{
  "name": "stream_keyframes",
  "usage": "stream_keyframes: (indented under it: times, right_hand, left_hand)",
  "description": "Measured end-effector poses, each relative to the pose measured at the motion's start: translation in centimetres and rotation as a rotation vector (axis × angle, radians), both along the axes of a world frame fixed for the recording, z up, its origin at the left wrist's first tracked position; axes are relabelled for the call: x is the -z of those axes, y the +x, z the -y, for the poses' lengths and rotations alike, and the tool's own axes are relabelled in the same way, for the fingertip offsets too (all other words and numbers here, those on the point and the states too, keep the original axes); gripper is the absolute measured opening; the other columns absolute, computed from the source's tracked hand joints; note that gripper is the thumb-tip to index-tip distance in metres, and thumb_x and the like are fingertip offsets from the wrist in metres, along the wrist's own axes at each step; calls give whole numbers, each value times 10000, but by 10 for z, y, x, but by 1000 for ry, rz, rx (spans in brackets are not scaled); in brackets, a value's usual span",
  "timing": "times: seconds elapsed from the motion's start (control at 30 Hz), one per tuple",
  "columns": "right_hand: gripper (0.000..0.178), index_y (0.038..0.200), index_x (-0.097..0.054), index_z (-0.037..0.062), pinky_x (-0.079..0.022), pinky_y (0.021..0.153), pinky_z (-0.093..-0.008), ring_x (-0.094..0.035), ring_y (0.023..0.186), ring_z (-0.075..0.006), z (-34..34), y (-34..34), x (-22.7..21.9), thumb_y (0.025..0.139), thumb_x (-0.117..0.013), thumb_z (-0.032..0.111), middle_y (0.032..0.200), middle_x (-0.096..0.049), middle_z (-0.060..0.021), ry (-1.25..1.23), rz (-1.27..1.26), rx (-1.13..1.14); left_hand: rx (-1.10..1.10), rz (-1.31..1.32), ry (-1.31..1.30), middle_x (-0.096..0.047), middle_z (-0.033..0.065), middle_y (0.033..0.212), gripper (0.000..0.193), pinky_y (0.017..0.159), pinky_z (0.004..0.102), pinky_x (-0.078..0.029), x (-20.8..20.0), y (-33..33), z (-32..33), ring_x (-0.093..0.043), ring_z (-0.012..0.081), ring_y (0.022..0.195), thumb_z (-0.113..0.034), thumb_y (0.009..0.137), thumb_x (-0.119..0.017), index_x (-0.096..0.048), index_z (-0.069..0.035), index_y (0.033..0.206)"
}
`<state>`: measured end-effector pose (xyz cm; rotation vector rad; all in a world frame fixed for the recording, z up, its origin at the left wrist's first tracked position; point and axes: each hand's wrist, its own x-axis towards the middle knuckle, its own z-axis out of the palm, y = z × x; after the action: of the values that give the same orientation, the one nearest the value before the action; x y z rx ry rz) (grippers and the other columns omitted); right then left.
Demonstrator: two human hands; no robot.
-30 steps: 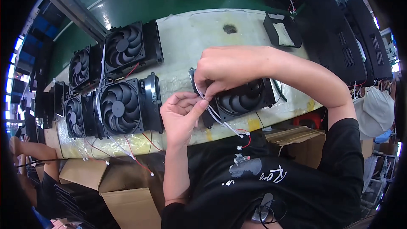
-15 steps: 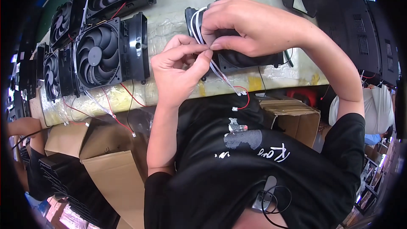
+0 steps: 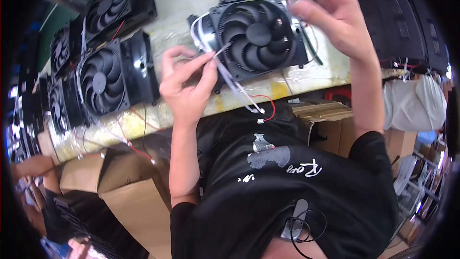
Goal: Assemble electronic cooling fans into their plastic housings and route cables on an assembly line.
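Observation:
A black cooling fan in a square frame lies on the bench in front of me. Along its left side runs a bundle of white wires, with small white connectors dangling past the bench edge. My left hand pinches a thin white cable tie between thumb and forefinger, beside the wires; its end sticks out over the fan frame. Raised above the fan's right corner, my right hand is blurred, its thumb apart from its bent fingers, and nothing shows in it.
More fan units with loose wires stand at the left of the bench. Cardboard boxes sit below its front edge. Black panels stand at the right. Another person's arm shows at the far left.
My right hand has left the wires and moved up to the right, uncovering the fan. My left hand stays at the wires, slightly further left.

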<state>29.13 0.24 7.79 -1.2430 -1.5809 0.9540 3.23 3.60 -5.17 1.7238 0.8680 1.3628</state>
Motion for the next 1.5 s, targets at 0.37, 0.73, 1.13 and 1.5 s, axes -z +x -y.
stream_keyframes:
  times: [0.37,0.73,1.13,1.5]
  right_hand:
    - [635,1467,-369,112,-223,1133,-505,-327,1373,-385,65,63,100,928,-599,358,1452,-383,-225,-118,1065,435]
    - [448,1284,-472,-97,-440,1005,-407,-570,1114,-293,53,103,73,996,-422,243,1168,-575,-198,-206,-610,597]
    - [440,1337,-398,-81,-450,962,-409,-561,1084,-256,66,30,-29,983,-438,177,1190,-533,-196,88,-724,117]
    - [559,1245,-619,152,-453,898,-400,-572,1002,-287,31,-77,-5,714,-633,-22,1090,-566,-109,365,1374,25]
  left_hand:
    - [-19,-277,385,-631,178,1261,203,1105,446,-281,-6,4,-3,-552,335,1246,-37,795,-705,-745,-67,991]
    - [-76,-274,389,-703,97,1146,145,1093,424,-265,-5,0,-3,-640,258,1068,-70,789,-741,-747,-97,931]
    - [-52,28,312,-708,129,1041,117,983,407,-416,1,5,-8,-631,311,1066,-1,754,-737,-718,-27,867]
    - [23,255,125,-661,151,956,89,809,298,-502,4,3,-5,-635,219,908,29,810,-722,-697,28,895]
